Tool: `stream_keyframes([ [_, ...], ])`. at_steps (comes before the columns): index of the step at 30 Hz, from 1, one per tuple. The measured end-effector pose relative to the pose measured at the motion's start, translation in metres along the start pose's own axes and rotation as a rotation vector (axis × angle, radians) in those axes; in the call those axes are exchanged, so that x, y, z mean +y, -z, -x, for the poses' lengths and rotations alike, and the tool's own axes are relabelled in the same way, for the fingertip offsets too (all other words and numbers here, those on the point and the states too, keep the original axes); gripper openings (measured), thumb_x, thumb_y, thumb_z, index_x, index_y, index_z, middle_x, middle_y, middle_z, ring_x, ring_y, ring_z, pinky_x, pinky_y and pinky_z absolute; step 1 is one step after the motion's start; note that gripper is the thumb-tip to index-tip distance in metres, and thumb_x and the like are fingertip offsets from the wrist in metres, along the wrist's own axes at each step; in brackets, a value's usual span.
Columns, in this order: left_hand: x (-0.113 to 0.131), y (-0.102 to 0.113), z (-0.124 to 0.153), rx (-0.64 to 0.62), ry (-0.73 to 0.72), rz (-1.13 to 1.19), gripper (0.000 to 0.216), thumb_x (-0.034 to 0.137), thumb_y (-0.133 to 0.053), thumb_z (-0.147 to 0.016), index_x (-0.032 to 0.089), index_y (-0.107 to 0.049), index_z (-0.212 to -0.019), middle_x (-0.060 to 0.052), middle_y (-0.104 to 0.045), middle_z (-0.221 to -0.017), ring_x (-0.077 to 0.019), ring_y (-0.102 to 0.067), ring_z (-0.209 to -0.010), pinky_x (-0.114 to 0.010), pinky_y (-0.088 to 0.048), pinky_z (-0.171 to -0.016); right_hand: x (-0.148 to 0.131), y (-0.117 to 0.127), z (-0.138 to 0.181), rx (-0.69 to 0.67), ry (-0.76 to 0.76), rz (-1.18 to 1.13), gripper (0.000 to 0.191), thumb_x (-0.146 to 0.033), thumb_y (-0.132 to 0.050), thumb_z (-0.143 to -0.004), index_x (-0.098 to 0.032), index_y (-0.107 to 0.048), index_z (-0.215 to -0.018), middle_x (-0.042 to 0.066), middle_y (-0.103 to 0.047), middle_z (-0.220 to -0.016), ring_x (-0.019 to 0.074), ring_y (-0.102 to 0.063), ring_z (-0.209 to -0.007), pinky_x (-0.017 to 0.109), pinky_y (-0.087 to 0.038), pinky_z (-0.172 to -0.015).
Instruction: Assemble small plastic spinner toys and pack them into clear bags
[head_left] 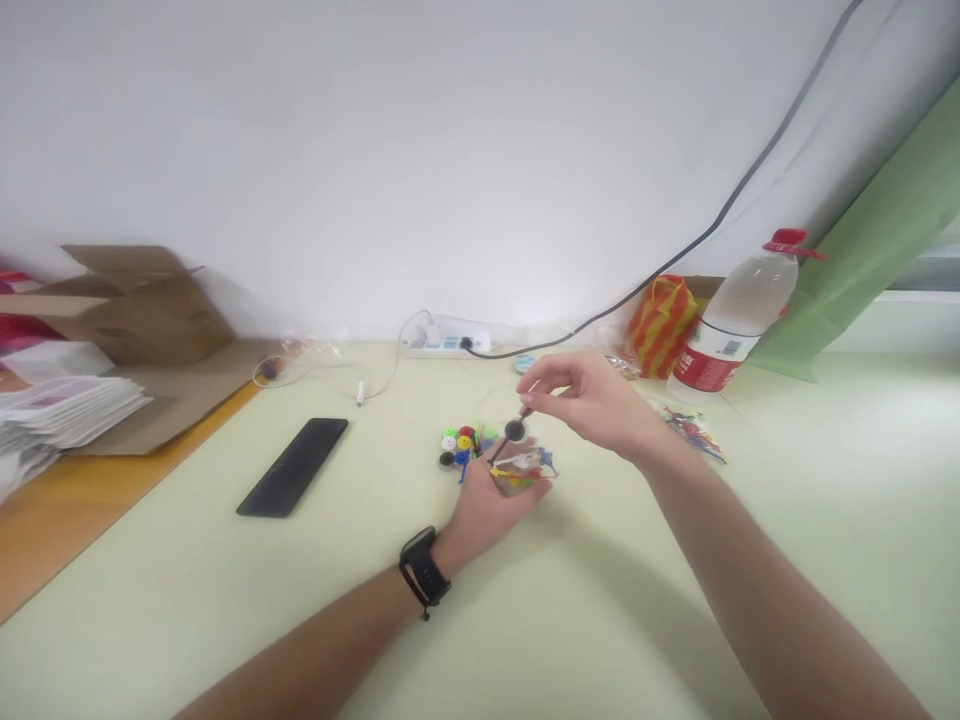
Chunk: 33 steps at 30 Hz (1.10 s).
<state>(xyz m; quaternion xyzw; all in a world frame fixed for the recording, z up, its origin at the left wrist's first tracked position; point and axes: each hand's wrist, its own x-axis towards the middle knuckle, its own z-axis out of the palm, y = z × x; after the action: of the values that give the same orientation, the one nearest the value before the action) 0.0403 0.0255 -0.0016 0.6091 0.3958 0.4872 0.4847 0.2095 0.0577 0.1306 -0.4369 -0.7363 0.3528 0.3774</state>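
Observation:
My left hand (491,500), with a black watch (424,568) on its wrist, is curled around a bunch of small coloured plastic pieces (529,465); white, blue, yellow and red parts show. Thumb and fingers of my right hand (574,395) pinch the upper end of a thin black stick just above the left hand. A round black disc (514,430) sits along that stick, whose lower end reaches the left hand's fingers. Small round discs (465,442) in green, white, red, yellow, black and blue lie grouped on the table beside the left hand, which partly hides them.
A black phone-like slab (294,468) lies to the left. Cardboard (142,310) and stacked papers (67,415) stand farther left. By the wall are a power strip (442,340), a striped bag (660,325) and a large bottle (739,320). A small packet (694,432) lies at right.

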Motion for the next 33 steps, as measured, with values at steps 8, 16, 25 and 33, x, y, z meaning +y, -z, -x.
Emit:
stream_keyframes([
  [8, 0.002, -0.001, 0.001, 0.074, -0.083, -0.125, 0.042, 0.029, -0.08, -0.082, 0.021, -0.07, -0.122, -0.009, -0.078, -0.111, -0.0294, -0.074, -0.103, -0.046, -0.055, -0.1, 0.0, -0.005, 0.002, 0.075, 0.077, 0.264, 0.009, -0.015, -0.065, -0.082, -0.02, -0.072, -0.08, 0.002, -0.076, -0.087, 0.0152, -0.066, -0.072, 0.026, -0.045, -0.063],
  [16, 0.004, 0.001, 0.001, 0.076, -0.071, -0.194, 0.033, 0.033, -0.08, -0.082, 0.02, -0.073, -0.112, -0.01, -0.079, -0.104, -0.0305, -0.074, -0.098, -0.05, -0.054, -0.098, -0.011, 0.008, 0.01, -0.092, 0.192, 0.403, 0.026, -0.033, -0.057, -0.097, -0.019, -0.071, -0.08, 0.004, -0.071, -0.089, 0.0119, -0.054, -0.061, 0.028, -0.037, -0.059],
  [25, 0.006, 0.001, 0.001, 0.011, -0.103, -0.186, 0.04, 0.028, -0.077, -0.084, 0.022, -0.069, -0.122, -0.008, -0.076, -0.116, -0.0281, -0.071, -0.107, -0.042, -0.054, -0.099, -0.01, 0.02, 0.016, -0.299, 0.156, 0.519, 0.021, -0.04, -0.074, -0.087, -0.021, -0.077, -0.095, 0.003, -0.07, -0.082, 0.0178, -0.06, -0.073, 0.029, -0.038, -0.062],
  [33, 0.01, 0.0, 0.004, -0.074, -0.104, -0.153, 0.046, 0.027, -0.079, -0.083, 0.021, -0.068, -0.127, -0.009, -0.076, -0.116, -0.0287, -0.071, -0.109, -0.042, -0.054, -0.101, -0.011, 0.017, 0.016, -0.434, 0.154, 0.453, 0.02, -0.016, -0.067, -0.084, -0.025, -0.08, -0.096, 0.001, -0.077, -0.091, 0.0172, -0.064, -0.075, 0.028, -0.042, -0.064],
])
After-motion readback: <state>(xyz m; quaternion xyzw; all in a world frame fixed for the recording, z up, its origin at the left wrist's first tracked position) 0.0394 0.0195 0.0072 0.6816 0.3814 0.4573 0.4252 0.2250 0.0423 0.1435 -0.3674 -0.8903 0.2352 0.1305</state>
